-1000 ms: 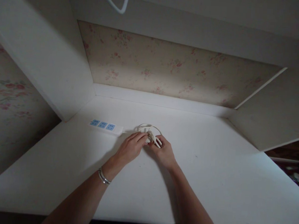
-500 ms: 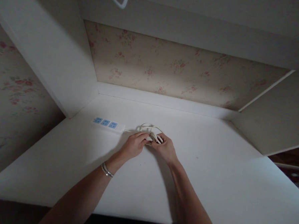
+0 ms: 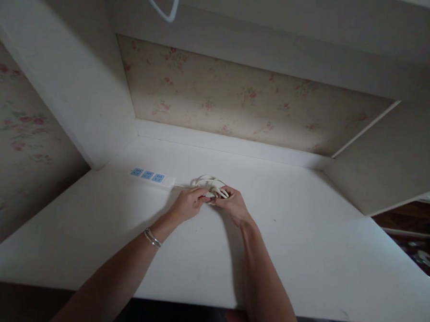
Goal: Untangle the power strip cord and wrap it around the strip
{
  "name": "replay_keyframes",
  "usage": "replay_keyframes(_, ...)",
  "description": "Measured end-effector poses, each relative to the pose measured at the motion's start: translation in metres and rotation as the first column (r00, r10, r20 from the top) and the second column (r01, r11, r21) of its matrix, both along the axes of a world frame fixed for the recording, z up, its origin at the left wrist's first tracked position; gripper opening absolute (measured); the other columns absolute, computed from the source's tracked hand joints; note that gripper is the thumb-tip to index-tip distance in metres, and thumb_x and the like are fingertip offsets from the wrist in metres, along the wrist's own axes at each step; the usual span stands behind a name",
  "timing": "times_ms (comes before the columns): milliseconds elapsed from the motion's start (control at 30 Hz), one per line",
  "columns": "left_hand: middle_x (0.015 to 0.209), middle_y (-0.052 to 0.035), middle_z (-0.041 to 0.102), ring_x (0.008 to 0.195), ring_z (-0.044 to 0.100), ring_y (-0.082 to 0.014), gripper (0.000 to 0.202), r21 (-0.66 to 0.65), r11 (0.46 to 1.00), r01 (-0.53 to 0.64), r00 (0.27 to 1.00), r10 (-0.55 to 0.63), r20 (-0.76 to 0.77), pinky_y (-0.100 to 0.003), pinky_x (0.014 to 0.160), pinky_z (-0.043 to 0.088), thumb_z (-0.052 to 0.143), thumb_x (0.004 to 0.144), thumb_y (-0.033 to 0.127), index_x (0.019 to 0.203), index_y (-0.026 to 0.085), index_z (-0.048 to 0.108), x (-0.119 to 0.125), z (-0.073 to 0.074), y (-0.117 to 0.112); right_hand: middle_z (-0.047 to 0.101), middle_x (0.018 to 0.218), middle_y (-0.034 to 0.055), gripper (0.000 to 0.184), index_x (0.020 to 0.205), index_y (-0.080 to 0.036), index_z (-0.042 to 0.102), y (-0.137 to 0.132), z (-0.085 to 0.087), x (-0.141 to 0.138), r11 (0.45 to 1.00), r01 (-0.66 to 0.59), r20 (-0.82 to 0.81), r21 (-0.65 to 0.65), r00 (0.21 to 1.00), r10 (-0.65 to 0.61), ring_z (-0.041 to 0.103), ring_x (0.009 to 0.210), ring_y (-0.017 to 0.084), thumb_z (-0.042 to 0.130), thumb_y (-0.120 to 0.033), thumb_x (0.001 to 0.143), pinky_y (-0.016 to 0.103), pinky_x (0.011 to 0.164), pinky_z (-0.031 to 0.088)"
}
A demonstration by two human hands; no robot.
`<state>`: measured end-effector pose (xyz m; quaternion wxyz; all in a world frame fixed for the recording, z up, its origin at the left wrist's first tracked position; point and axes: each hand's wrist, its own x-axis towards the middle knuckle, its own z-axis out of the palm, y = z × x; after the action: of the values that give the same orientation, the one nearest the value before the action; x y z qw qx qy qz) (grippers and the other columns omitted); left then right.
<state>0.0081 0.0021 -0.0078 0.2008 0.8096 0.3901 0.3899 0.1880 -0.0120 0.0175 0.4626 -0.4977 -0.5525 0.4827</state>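
A white power strip (image 3: pixel 168 182) with blue sockets lies on the white desk, left of my hands. Its cord (image 3: pixel 207 179) runs right from the strip into a loose, coiled bundle. My left hand (image 3: pixel 189 203) is closed on the near left side of this bundle, thumb and fingers pinched together. From the right, my right hand (image 3: pixel 233 204) grips the looped cord, its fingers curled around the strands. The fingertips of both hands nearly meet, and part of the bundle is hidden behind them.
The white desk top (image 3: pixel 296 252) ends at a front edge near my body. A low white ledge (image 3: pixel 216 143) runs along the back beneath floral wallpaper (image 3: pixel 218 94). White panels (image 3: pixel 86 77) stand at both sides. A white looped cable (image 3: pixel 170 14) hangs overhead.
The camera view has shifted slightly, so the desk and strip appear a little further left. Both hands stay on the cord bundle, with the fingers slightly repositioned.
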Motion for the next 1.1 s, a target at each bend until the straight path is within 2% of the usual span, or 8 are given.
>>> replay_keyframes(67, 0.095, -0.0059, 0.071, 0.088, 0.063, -0.0179, 0.017, -0.001, 0.999, -0.033, 0.999, 0.033, -0.014, -0.029, 0.081, 0.045, 0.056, 0.089, 0.027, 0.097, 0.021, 0.069, 0.000, 0.003, -0.002, 0.061, 0.071, -0.0009, 0.032, 0.081, -0.015, 0.064, -0.003, 0.000, -0.001, 0.999, 0.019, 0.044, 0.041, 0.999, -0.021, 0.050, 0.062, 0.012, 0.076, -0.034, 0.059, 0.023, 0.056, 0.038)
replay_keyframes(133, 0.094, -0.0056, 0.072, 0.085, 0.063, -0.0176, 0.017, -0.012, 0.995, -0.095, 0.995, 0.095, 0.000, -0.027, 0.079, 0.045, 0.057, 0.088, 0.028, 0.097, 0.022, 0.069, 0.000, 0.005, -0.004, 0.065, 0.081, 0.0020, 0.034, 0.091, -0.017, 0.065, -0.009, 0.000, -0.004, 0.988, 0.037, 0.150, 0.147, 0.987, -0.060, 0.056, 0.070, 0.015, 0.072, -0.036, 0.064, 0.026, 0.063, 0.043)
replay_keyframes(267, 0.085, -0.0044, 0.072, 0.073, 0.062, -0.0159, 0.019, -0.078, 0.982, -0.174, 0.982, 0.179, 0.059, -0.025, 0.070, 0.044, 0.060, 0.085, 0.033, 0.096, 0.021, 0.071, 0.000, 0.007, -0.004, 0.068, 0.089, 0.0037, 0.044, 0.110, -0.022, 0.060, -0.020, 0.002, -0.011, 0.942, 0.095, 0.396, 0.322, 0.890, -0.225, 0.060, 0.077, 0.017, 0.068, -0.040, 0.071, 0.029, 0.072, 0.046)
replay_keyframes(367, 0.083, -0.0034, 0.073, 0.070, 0.062, -0.0151, 0.020, -0.125, 0.980, -0.157, 0.980, 0.170, 0.105, -0.024, 0.067, 0.044, 0.063, 0.082, 0.035, 0.094, 0.022, 0.072, -0.001, 0.004, -0.002, 0.067, 0.083, 0.0025, 0.041, 0.109, -0.022, 0.059, -0.023, 0.002, -0.015, 0.942, 0.118, 0.435, 0.314, 0.864, -0.253, 0.060, 0.071, 0.017, 0.065, -0.044, 0.074, 0.029, 0.069, 0.046)
replay_keyframes(533, 0.081, -0.0035, 0.073, 0.069, 0.062, -0.0150, 0.020, -0.181, 0.977, -0.114, 0.985, 0.135, 0.110, -0.024, 0.066, 0.045, 0.064, 0.082, 0.038, 0.089, 0.021, 0.072, 0.000, 0.001, 0.001, 0.067, 0.077, 0.0006, 0.032, 0.099, -0.023, 0.062, -0.019, -0.002, -0.019, 0.950, 0.197, 0.403, 0.242, 0.870, -0.283, 0.059, 0.064, 0.016, 0.066, -0.038, 0.071, 0.027, 0.061, 0.045)
replay_keyframes(633, 0.082, -0.0051, 0.072, 0.073, 0.063, -0.0166, 0.016, -0.101, 0.986, -0.133, 0.991, 0.136, 0.021, -0.026, 0.069, 0.046, 0.060, 0.085, 0.032, 0.088, 0.020, 0.070, 0.001, 0.002, -0.001, 0.068, 0.076, 0.0010, 0.023, 0.090, -0.024, 0.063, -0.017, -0.005, -0.023, 0.943, 0.263, 0.395, 0.205, 0.859, -0.325, 0.059, 0.062, 0.016, 0.066, -0.035, 0.069, 0.026, 0.058, 0.044)
replay_keyframes(833, 0.090, -0.0075, 0.070, 0.086, 0.065, -0.0197, 0.015, 0.062, 0.989, -0.133, 0.981, 0.140, -0.135, -0.029, 0.077, 0.048, 0.050, 0.089, 0.020, 0.094, 0.020, 0.064, 0.002, 0.003, -0.004, 0.068, 0.072, 0.0029, 0.021, 0.086, -0.024, 0.063, -0.013, -0.006, -0.027, 0.922, 0.318, 0.479, 0.220, 0.788, -0.386, 0.059, 0.062, 0.019, 0.066, -0.035, 0.068, 0.028, 0.057, 0.042)
replay_keyframes(1100, 0.089, -0.0082, 0.070, 0.085, 0.066, -0.0203, 0.016, 0.071, 0.993, -0.089, 0.984, 0.099, -0.148, -0.030, 0.076, 0.049, 0.048, 0.091, 0.024, 0.091, 0.020, 0.063, -0.001, 0.007, -0.004, 0.065, 0.065, 0.0022, 0.016, 0.082, -0.024, 0.063, -0.012, -0.002, -0.023, 0.929, 0.241, 0.575, 0.280, 0.733, -0.363, 0.056, 0.056, 0.018, 0.064, -0.033, 0.069, 0.027, 0.054, 0.036)
